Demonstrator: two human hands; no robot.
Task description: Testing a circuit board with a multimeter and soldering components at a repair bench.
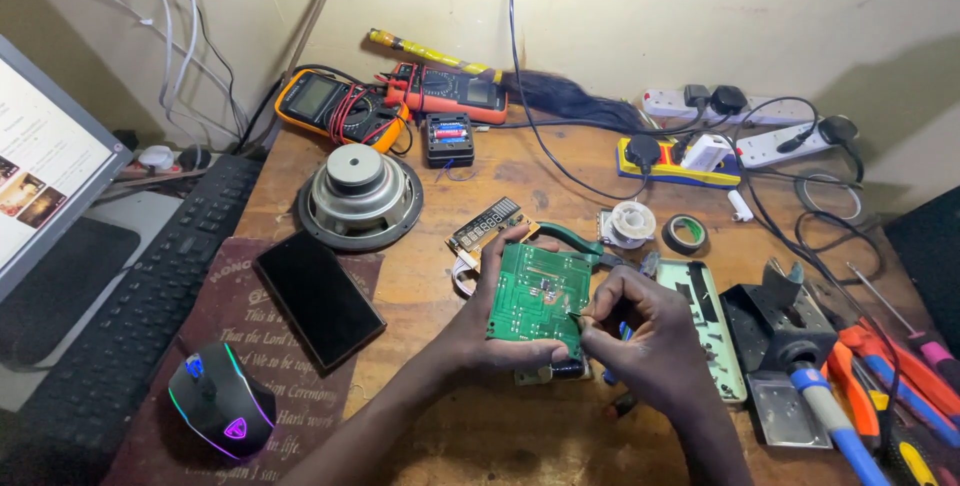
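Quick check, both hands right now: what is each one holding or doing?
Left hand: closed around the green circuit board, holding it upright.
Right hand: fingers pinched at the board's edge; what they pinch cannot be told.

I see a lit monitor (45, 171) at the bench's left edge, a dark phone screen (319, 298) front-left, and two multimeter displays (314, 96) at the back.

I see a matt green circuit board (540, 296), a worn, rough wooden tabletop (560, 186) (scuffed all over), and a glossy black phone (318, 298).
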